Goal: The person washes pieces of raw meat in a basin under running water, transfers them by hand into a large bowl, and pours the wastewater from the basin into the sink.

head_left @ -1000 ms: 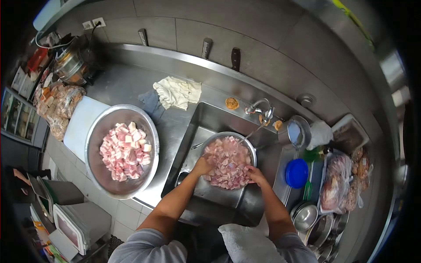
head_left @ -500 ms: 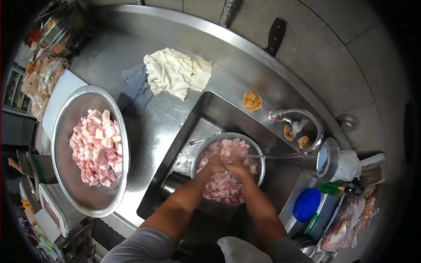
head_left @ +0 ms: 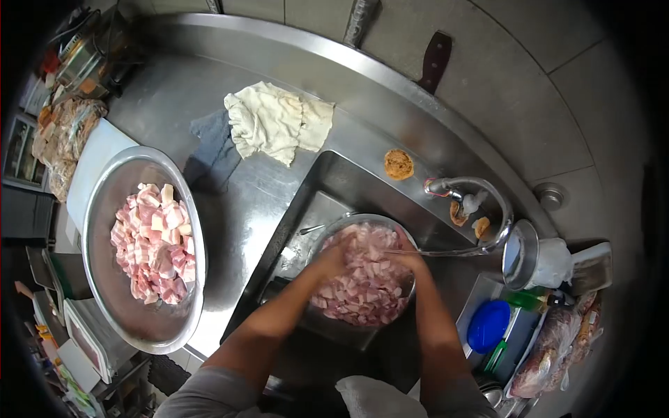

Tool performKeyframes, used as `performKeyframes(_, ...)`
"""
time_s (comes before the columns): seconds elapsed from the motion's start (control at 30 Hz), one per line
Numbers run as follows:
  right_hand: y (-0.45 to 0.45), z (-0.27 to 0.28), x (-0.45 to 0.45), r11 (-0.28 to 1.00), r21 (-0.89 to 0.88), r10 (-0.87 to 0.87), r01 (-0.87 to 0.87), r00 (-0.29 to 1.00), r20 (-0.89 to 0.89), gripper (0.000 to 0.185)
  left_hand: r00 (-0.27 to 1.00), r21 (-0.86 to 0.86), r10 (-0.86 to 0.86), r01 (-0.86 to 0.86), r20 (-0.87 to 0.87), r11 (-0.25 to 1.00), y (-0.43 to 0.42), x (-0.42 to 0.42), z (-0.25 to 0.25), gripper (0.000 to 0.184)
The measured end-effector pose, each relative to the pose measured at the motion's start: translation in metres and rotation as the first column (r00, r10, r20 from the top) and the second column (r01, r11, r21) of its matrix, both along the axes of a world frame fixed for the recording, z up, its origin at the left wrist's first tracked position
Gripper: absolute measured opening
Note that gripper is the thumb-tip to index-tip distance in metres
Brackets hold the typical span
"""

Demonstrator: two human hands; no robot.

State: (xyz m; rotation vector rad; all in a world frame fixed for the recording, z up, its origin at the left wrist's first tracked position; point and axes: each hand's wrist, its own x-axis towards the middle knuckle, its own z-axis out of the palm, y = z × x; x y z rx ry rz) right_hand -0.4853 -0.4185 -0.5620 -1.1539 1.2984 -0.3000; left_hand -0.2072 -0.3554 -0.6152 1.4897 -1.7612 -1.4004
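Meat pieces (head_left: 362, 296) are in the round metal bowl (head_left: 366, 217), inside the sink (head_left: 327, 202). Thin stream (head_left: 446, 252) comes off the faucet (head_left: 506, 209) at the sink's far right edge and reaches the bowl.

Hand status: my left hand (head_left: 330, 263) is down in the heap at the bowl's left side, fingers hidden, so can't tell if they're spread or closed on a piece. My right hand (head_left: 411, 261) is at the bowl's right side near the rim, blurred; grip can't be told either.

My read on the step: working the pieces through by hand under the stream. To do it well, I'd scoop from the bottom and fold up toward the stream, so the lower layer gets its turn. Loose fingers, short strokes. The heap looks near the rim on the side toward me, so no hard pushes that way or pieces end up in the sink. One palm near the rim should stop the bowl sliding; wet metal on wet metal likely skates.

Watch the utensil handle (head_left: 312, 228) just left of the bowl, inside the sink. Big bowl (head_left: 132, 324) of cut meat (head_left: 153, 244), left of the sink: elbow clear of it.
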Motion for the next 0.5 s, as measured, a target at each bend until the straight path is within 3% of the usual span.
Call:
performKeyframes(0.07, 0.005, -0.002, 0.032, 0.968, 0.215, -0.16, 0.132, 0.98, 0.119, 0.108, 0.997, 0.002, -0.024, 0.024, 0.067, 1.0, -0.01, -0.015, -0.035, 0.107)
performKeyframes(0.13, 0.023, -0.09, 0.038, 0.98, 0.155, -0.154, 0.125, 0.969, 0.192, 0.105, 0.999, -0.004, -0.018, 0.019, 0.029, 1.0, -0.016, -0.024, -0.04, 0.107)
performKeyframes(0.17, 0.039, -0.11, 0.039, 0.991, -0.125, 0.03, -0.045, 0.993, -0.118, 0.099, 0.998, 0.092, -0.06, 0.06, -0.004, 0.994, -0.019, -0.026, -0.023, 0.104)
performKeyframes(0.2, 0.054, -0.118, 0.043, 0.903, -0.319, 0.128, -0.288, 0.889, -0.439, 0.093, 0.995, 0.192, -0.098, 0.101, -0.026, 0.976, -0.017, -0.023, -0.012, 0.102)
performKeyframes(0.23, 0.058, -0.107, 0.044, 0.902, -0.324, 0.125, -0.286, 0.889, -0.44, 0.093, 0.969, 0.207, -0.227, 0.242, -0.094, 0.948, -0.018, -0.025, -0.023, 0.103)
performKeyframes(0.27, 0.062, -0.093, 0.046, 0.957, -0.257, 0.069, -0.133, 0.967, -0.244, 0.096, 0.97, 0.202, -0.228, 0.242, -0.089, 0.949, -0.009, -0.028, -0.032, 0.103)
performKeyframes(0.3, 0.066, -0.075, 0.051, 0.988, -0.153, -0.013, 0.006, 0.999, -0.045, 0.098, 0.976, 0.19, -0.081, 0.12, -0.204, 0.974, 0.0, -0.03, -0.023, 0.1)
performKeyframes(0.33, 0.071, -0.057, 0.054, 0.988, -0.154, -0.01, 0.003, 0.999, -0.043, 0.098, 0.945, 0.194, 0.068, -0.005, -0.32, 0.981, 0.011, -0.035, -0.015, 0.097)
performKeyframes(0.37, 0.076, -0.03, 0.06, 0.989, -0.116, -0.083, 0.087, 0.996, 0.037, 0.094, 0.954, -0.043, 0.145, -0.162, -0.262, 0.986, 0.021, -0.045, -0.023, 0.092)
performKeyframes(0.4, 0.079, -0.008, 0.063, 0.983, -0.073, -0.159, 0.167, 0.981, 0.112, 0.09, 0.952, -0.042, 0.15, -0.167, -0.267, 0.985, 0.024, -0.047, -0.009, 0.092)
performKeyframes(0.47, 0.092, 0.019, 0.059, 0.975, -0.043, -0.213, 0.219, 0.971, 0.112, 0.085, 0.88, -0.003, 0.122, -0.139, -0.46, 0.99, 0.03, -0.046, 0.039, 0.083)
performKeyframes(0.5, 0.099, 0.034, 0.059, 0.962, -0.01, -0.27, 0.274, 0.955, 0.12, 0.079, 0.876, -0.008, 0.132, -0.153, -0.464, 0.988, 0.034, -0.047, 0.058, 0.083)
